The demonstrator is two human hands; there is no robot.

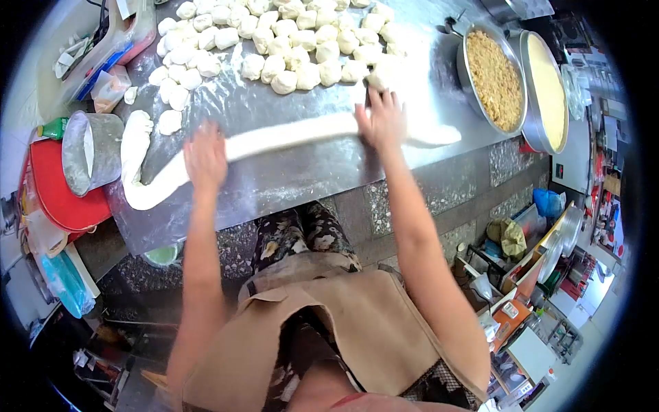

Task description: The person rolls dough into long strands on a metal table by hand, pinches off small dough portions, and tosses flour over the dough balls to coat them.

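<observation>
A long white dough rope (295,136) lies across the metal table, its left end bent back upward in a curl. My left hand (206,158) rests on the rope's left part, slightly blurred, with fingers stretched forward. Farther right, my right hand (382,120) lies over the rope with its fingers spread, covering a short stretch of it. The rope's tapered right end shows beyond that hand. Above the rope sit many dough pieces (307,76), the nearest close to my right fingertips.
A metal bowl of crumbly brown filling (493,79) stands at the right, beside a basin with pale yellow contents (547,93). On the left are a floury metal pot (103,161), a red stool-like surface (58,189) and a plastic bin (130,41). The table's front edge (274,206) runs before me.
</observation>
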